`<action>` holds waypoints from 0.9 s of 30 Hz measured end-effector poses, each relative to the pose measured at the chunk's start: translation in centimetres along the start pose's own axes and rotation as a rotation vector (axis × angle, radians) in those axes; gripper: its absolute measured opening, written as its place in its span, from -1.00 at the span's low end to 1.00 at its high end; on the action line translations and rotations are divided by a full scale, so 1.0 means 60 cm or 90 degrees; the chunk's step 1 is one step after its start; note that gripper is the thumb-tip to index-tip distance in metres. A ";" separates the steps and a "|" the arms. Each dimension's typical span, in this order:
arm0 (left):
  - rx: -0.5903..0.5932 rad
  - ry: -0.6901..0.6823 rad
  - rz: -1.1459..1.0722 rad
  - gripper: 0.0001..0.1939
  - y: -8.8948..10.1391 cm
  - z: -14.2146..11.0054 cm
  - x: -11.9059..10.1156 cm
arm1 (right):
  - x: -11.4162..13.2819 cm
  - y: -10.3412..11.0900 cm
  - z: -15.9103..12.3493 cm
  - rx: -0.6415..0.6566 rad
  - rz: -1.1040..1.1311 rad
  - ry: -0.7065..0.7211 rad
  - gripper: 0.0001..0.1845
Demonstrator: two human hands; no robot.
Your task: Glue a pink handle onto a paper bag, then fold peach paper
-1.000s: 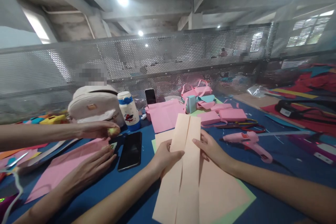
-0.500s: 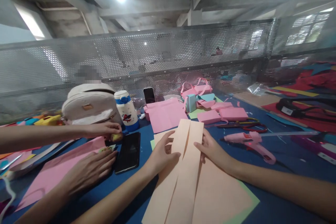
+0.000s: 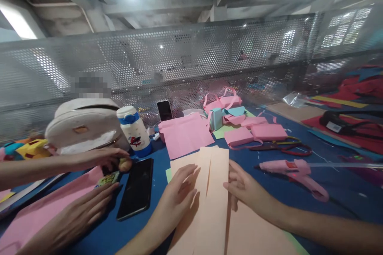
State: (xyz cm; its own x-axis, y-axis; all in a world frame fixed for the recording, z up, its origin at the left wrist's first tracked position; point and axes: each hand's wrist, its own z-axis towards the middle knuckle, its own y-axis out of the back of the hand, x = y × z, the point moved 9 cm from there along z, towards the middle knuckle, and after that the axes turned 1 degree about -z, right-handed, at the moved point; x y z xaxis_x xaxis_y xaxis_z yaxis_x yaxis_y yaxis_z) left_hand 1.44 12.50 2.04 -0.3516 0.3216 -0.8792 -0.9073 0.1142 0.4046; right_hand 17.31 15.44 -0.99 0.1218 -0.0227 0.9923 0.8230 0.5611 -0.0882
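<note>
While one folded peach paper (image 3: pixel 214 207) lay at the lower centre of the frame, its two flaps stood side by side with one narrow gap between them. Two hands of the wearer flanked it. The right hand (image 3: pixel 247 189), nearly closed, gripped the paper's right edge, thumb on top and fingers below. The left hand (image 3: pixel 176 195) was half open with fingers loosely curved at the paper's left side; whether it touched the paper could not be told. Beneath lay one wider peach sheet (image 3: pixel 254 231) and, at its edge, green paper (image 3: pixel 296 243).

At the right of the frame lay one pink glue gun (image 3: pixel 299 169). Above centre were one pink sheet (image 3: pixel 188 133) and, right of it, two flat pink boxes (image 3: pixel 254 134). Two phones were present: one black phone (image 3: pixel 136 189) flat at left of centre, one upright phone (image 3: pixel 164 110) higher up. One bottle (image 3: pixel 136 131) stood beside one pale backpack (image 3: pixel 86 127). At the lower left, two hands of a co-worker (image 3: pixel 92 205) were near one pink sheet.
</note>
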 end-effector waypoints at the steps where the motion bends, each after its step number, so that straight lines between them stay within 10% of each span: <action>1: 0.005 -0.012 0.025 -0.57 0.001 -0.001 -0.002 | -0.001 0.000 0.000 -0.001 0.003 0.001 -0.24; 10: -0.002 -0.061 0.257 -0.56 0.036 -0.015 -0.010 | -0.009 0.005 0.000 -0.013 0.006 -0.006 -0.22; 27: -0.288 0.036 0.664 -0.43 0.331 -0.030 0.078 | -0.001 -0.002 -0.004 0.003 -0.028 0.004 -0.35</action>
State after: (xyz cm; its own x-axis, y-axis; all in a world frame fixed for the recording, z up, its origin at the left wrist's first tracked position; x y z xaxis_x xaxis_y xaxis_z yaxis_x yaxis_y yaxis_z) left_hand -18.62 14.59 5.52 -0.9833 0.0167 -0.1811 -0.1616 -0.5371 0.8279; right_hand 17.32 15.19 -1.06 0.0880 -0.0524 0.9947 0.8252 0.5631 -0.0433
